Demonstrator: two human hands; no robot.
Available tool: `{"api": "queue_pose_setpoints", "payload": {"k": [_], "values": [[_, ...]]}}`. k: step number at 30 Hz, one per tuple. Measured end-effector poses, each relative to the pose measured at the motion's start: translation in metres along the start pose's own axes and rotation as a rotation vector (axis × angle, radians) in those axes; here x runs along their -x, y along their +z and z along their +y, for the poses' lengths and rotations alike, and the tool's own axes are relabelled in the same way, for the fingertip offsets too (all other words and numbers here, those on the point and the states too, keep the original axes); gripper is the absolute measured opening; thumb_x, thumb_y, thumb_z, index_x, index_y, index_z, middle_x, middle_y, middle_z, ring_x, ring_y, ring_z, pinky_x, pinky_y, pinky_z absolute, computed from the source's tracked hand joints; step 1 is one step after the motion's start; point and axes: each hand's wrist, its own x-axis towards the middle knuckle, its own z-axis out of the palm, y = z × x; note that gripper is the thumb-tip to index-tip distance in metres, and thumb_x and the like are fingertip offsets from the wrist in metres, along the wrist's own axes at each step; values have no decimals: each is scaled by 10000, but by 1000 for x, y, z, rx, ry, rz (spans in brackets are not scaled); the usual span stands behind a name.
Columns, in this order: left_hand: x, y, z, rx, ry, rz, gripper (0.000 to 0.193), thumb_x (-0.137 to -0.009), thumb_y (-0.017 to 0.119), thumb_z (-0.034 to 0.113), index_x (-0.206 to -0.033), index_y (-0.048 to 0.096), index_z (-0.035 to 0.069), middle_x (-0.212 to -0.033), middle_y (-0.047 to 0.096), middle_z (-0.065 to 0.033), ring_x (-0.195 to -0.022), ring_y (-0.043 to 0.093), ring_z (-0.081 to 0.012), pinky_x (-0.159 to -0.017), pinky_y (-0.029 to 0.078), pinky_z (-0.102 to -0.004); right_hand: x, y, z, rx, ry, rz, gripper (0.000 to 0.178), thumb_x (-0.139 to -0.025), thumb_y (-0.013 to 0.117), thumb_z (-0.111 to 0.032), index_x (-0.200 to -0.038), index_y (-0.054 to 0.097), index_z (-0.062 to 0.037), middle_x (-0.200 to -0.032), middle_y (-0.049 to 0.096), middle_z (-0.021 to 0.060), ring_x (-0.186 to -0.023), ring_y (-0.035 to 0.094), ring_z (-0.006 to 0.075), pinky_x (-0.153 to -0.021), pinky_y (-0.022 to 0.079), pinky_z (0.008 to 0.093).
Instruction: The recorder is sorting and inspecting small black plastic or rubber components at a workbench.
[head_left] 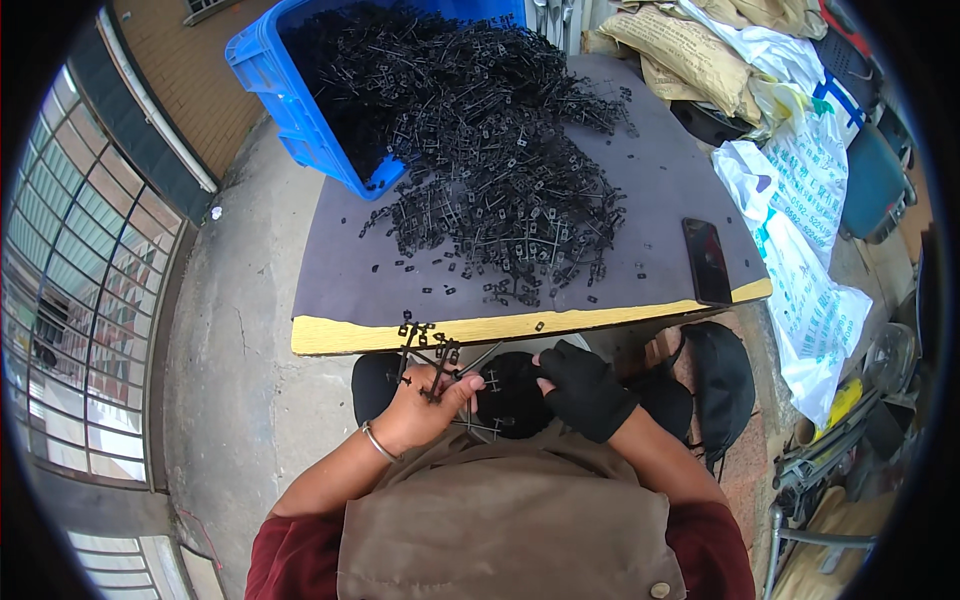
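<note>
"Left hand (420,408) first: how does it stand in the head view?"

"Bare, with a silver-coloured bangle (378,443) at the wrist, and its thumb and fingers are clamped on a cluster of thin black plastic rods with small tabs (440,356)"

"Which way does that cluster point?"

"Away from the body, towards the near edge of the table. Its long bars run roughly up and down the view, the one on the right leaning a little, top end to the right. The tabbed upper ends fan out"

"And where is it against the hand?"

"Just beyond the fingers, mostly left of the thumb tip, with the lower end of one bar crossing in front of the fingers. All of it is on the near side of the grey-topped table with a yellow edge (680,190)"

"What about the right hand (588,392)?"

"It wears a black fingerless glove, and sits near the left hand but apart from it. Its fingers are bent; the back of the glove covers the palm, so I cannot tell whether they close on anything"

"And on the table?"

"A large heap of similar black plastic pieces (480,150) spreads from the mouth of a tipped bright-blue plastic crate (300,125). A dark rectangular phone (708,262) lies near the right corner"
</note>
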Motion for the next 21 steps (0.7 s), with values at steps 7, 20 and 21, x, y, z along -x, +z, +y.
{"api": "queue_pose_setpoints", "payload": {"k": [7, 20, 21], "values": [[-8, 7, -4, 378, -55, -194, 181, -885, 572, 186, -830, 633, 25, -676, 615, -11, -627, 526, -53, -602, 414, -203, -12, 1, -11, -496, -108, -52, 112, -748, 604, -72, -854, 595, -38, -715, 550, 113, -688, 564, 272, -630, 455, 346], [-8, 4, -14, 352, -143, -169, 194, -860, 610, 204, -814, 634, 17, -657, 618, -16, -599, 543, -61, -559, 428, -213, -11, 3, -5, -429, -23, -122, 178, -736, 593, -84, -911, 608, -56, -754, 574, 116, -699, 572, 293, -659, 480, 352], [-7, 4, -13, 322, -162, -131, 201, -860, 611, 209, -804, 635, 18, -654, 616, -15, -593, 540, -60, -553, 428, -215, -5, 7, 4, -429, -18, -123, 178, -736, 593, -84, -911, 608, -56, -754, 574, 116, -699, 572, 293, -659, 480, 352]]}}
